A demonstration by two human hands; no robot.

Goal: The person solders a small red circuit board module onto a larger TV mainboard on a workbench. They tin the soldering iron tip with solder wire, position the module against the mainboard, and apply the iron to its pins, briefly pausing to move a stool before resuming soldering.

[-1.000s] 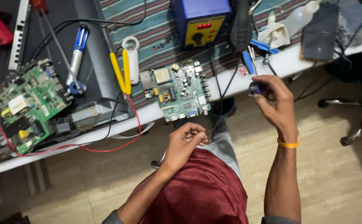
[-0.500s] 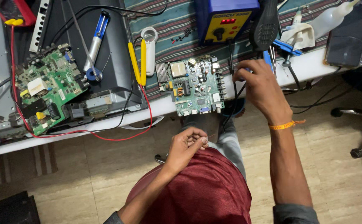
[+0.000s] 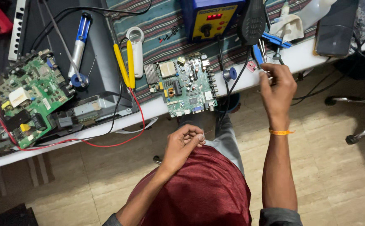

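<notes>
Down over the lap, the left hand [image 3: 184, 144] rests above the red-clad thigh with its fingers curled in and thumb meeting the fingertips, as if pinching something too small to make out. Further right, the right hand [image 3: 278, 86] is raised at the near edge of the white workbench [image 3: 157, 108], an orange band on its wrist, its fingers drawn together around a thin metal tool, probably tweezers [image 3: 262, 51], whose tips point far toward the blue-handled pliers [image 3: 270, 39]. Between the two hands, the small green circuit board [image 3: 186, 83] lies flat at the bench's near edge, partly on the striped cloth [image 3: 165, 21], touched by neither hand. Just right of it sits a small solder spool [image 3: 229, 74]. Beyond the board stands a blue soldering station [image 3: 211, 16] with a red display, a black handpiece [image 3: 251, 21] hanging beside it. Left of the board lie a yellow-handled tool [image 3: 124, 65] and a white magnifier [image 3: 136, 50]; far left, a larger green circuit board [image 3: 28, 96] sits with a red wire [image 3: 107, 144] looping off the bench edge
</notes>
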